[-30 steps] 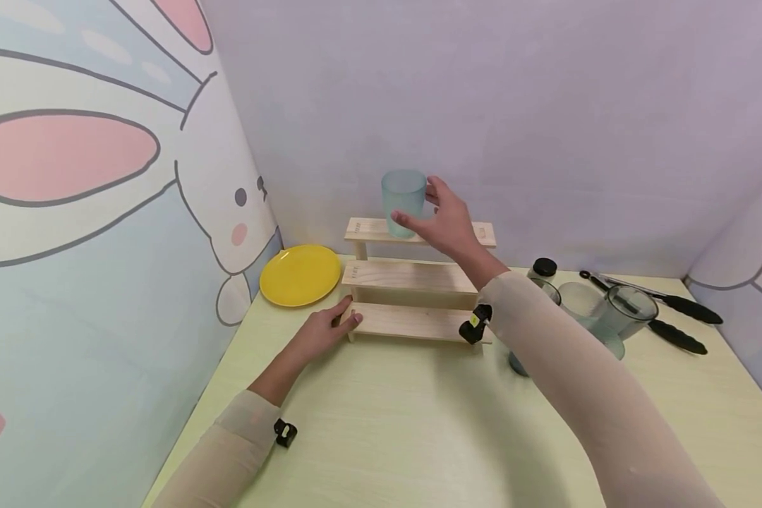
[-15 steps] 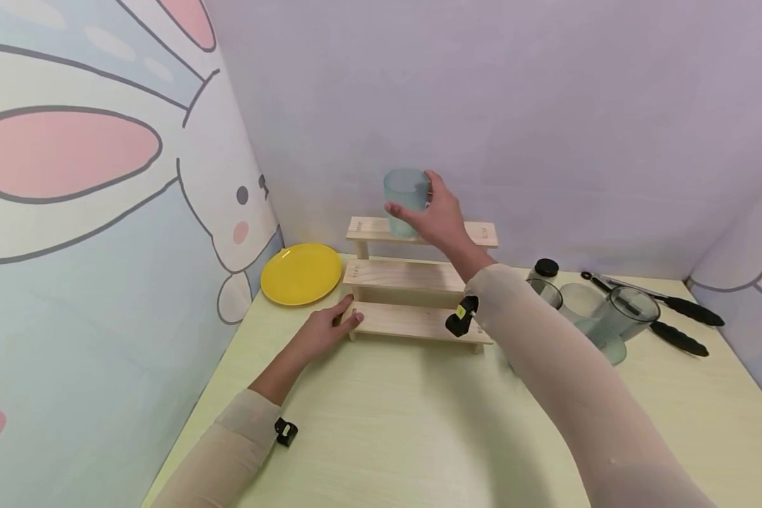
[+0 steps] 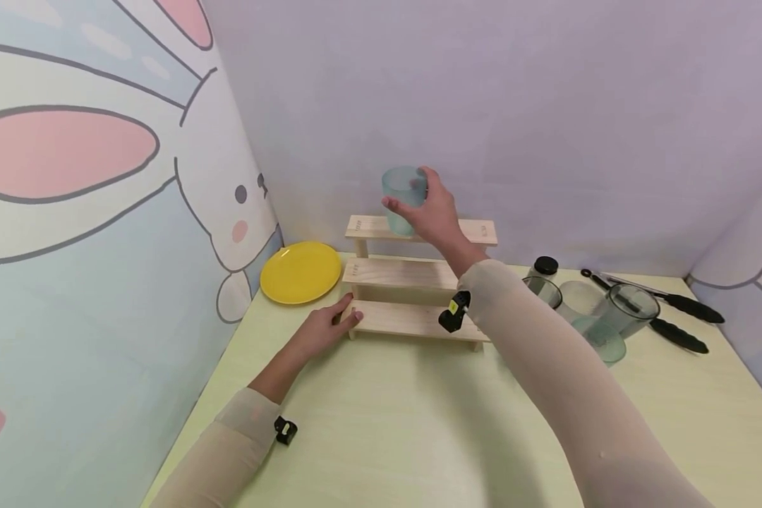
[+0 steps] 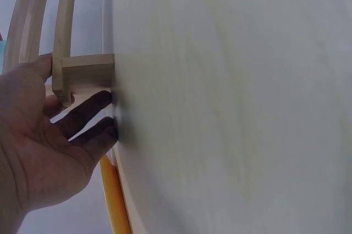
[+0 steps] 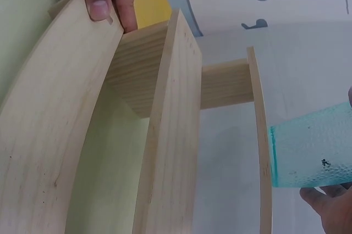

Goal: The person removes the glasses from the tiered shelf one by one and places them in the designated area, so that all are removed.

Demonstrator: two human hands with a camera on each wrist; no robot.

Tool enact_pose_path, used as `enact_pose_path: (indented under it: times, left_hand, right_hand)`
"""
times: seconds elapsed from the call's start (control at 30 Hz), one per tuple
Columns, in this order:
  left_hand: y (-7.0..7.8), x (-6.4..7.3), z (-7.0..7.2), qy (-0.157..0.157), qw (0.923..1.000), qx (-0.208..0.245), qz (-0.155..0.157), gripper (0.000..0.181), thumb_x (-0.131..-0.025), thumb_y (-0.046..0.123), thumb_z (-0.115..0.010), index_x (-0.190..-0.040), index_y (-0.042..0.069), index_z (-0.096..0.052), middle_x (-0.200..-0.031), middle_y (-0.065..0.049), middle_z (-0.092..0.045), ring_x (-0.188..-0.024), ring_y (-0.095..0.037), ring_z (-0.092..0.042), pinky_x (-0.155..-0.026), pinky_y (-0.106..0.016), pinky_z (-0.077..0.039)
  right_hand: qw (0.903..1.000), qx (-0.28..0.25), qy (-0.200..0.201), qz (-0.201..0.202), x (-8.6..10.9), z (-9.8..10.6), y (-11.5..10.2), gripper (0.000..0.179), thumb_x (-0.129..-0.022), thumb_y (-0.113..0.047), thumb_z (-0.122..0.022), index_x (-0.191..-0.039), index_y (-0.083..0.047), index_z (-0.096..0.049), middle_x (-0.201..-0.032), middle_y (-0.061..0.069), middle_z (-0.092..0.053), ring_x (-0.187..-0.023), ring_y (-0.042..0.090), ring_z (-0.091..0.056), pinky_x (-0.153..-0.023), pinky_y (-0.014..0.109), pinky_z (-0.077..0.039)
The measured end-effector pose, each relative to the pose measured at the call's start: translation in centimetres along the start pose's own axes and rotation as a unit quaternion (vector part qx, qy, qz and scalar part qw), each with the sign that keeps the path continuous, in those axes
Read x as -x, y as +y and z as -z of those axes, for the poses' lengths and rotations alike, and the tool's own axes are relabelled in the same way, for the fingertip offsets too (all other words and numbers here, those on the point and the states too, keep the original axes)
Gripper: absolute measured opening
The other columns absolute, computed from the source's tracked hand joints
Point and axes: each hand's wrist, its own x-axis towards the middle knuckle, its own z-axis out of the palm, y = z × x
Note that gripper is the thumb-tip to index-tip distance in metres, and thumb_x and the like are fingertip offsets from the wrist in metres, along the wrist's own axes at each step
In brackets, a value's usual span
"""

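Note:
A three-tier wooden display rack [image 3: 400, 274] stands against the back wall. On its top tier is an upright light-blue translucent tumbler [image 3: 398, 189], its base against the plank in the right wrist view. My right hand [image 3: 437, 215] grips the tumbler from the right, thumb on the near side and fingers behind. My left hand [image 3: 320, 330] holds the left end of the lowest tier. In the left wrist view, its thumb and a finger pinch the plank end [image 4: 61, 80], while the other fingers reach down beside the rack leg.
A yellow plate [image 3: 300, 273] lies left of the rack. At the right stand several glasses, including a grey one [image 3: 629, 310] and a green one [image 3: 600, 339], plus a black-lidded jar [image 3: 545, 267]. Behind them lie black-handled utensils [image 3: 679, 337]. Walls close off the back and sides.
My right hand has moved slightly left and closed round the tumbler, which stays at about the same spot on the top tier. My left hand keeps its hold on the rack.

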Motion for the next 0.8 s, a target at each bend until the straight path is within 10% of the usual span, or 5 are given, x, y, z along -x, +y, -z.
enact_pose_path:
  times: [0.8]
  left_hand:
    - [0.0, -0.1, -0.3, 0.002, 1.0, -0.003, 0.0, 0.083, -0.109, 0.068, -0.057, -0.174, 0.021, -0.036, -0.17, -0.02, -0.048, -0.15, -0.038, -0.058, -0.122, -0.06, -0.048]
  right_hand:
    - [0.9996, 0.0, 0.001, 0.027, 0.8, 2.0, 0.3, 0.102, -0.094, -0.055, -0.086, -0.173, -0.017, -0.034, -0.162, 0.011, -0.058, -0.152, 0.036, -0.053, -0.115, 0.058, -0.053]
